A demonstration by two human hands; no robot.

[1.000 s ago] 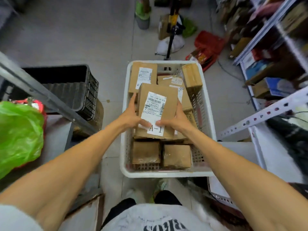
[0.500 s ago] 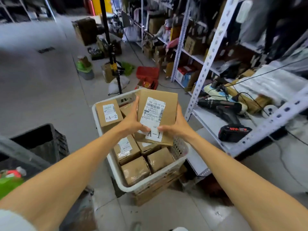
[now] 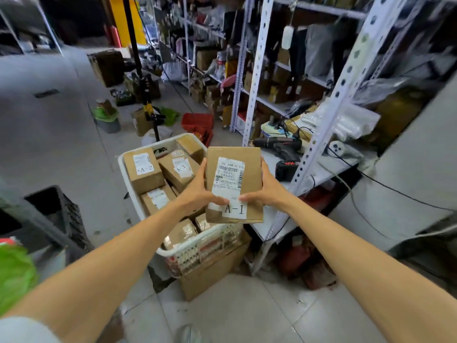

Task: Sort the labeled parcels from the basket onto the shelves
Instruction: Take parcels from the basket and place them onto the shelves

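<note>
The left hand (image 3: 197, 191) and right hand (image 3: 268, 189) are gripping the side edges of a cardboard parcel marked A-1 (image 3: 233, 174), holding it upright over the white basket (image 3: 188, 245). Both thumbs are pressing on its label. More parcels are lying in the basket, with the A-2 parcel (image 3: 144, 169) in its far left corner. A metal shelf rack (image 3: 254, 70) is standing just to the right.

A-1 parcel (image 3: 251, 169) — plain brown cardboard; its label (image 3: 230, 180) white, with black barcode stripes and black lettering. Basket (image 3: 197, 243) white, walls a lattice of small holes. Parcels (image 3: 148, 184) inside the basket: same brown, white labels. Beyond the basket, red crate (image 3: 197, 121). Left of the basket, black gridded crate (image 3: 70, 219); farther left, bright green bag (image 3: 14, 276). Right of the basket, shelf upright (image 3: 321, 134) — white, punched with dark holes. Floor (image 3: 235, 310) under the basket: pale grey tiles.
</note>
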